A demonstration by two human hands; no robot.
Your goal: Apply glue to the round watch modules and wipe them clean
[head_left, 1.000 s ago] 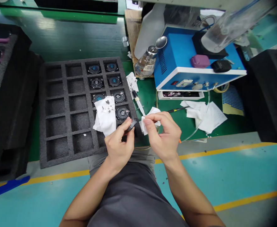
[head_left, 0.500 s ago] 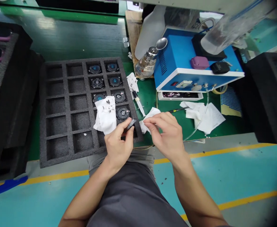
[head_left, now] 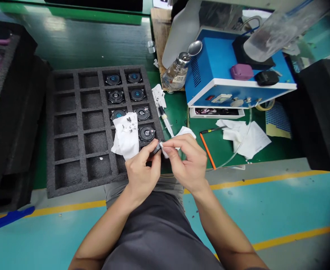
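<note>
My left hand [head_left: 142,168] is closed on a small dark watch body [head_left: 155,150], seen edge-on between thumb and fingers. My right hand [head_left: 187,161] pinches a white wipe [head_left: 165,150] and brings it against the watch body's edge. Most of the wipe is hidden by the fingers. Beside the left hand, a crumpled white cloth [head_left: 125,137] with dark specks lies over part of the black foam tray [head_left: 82,127]. Watch bodies, one of them a round watch [head_left: 146,133], sit in several tray pockets on the right side.
A syringe [head_left: 167,123] lies right of the tray. Beyond it stand a glass bottle [head_left: 177,73] with its lid up and a blue machine [head_left: 223,82]. An orange stick [head_left: 208,152] and white papers [head_left: 246,138] lie to the right. Foam stacks [head_left: 15,93] rise at far left.
My right hand has moved left, bringing the white wipe to the watch body. The orange stick, hidden behind that hand before, now shows. My left hand stays nearly in place.
</note>
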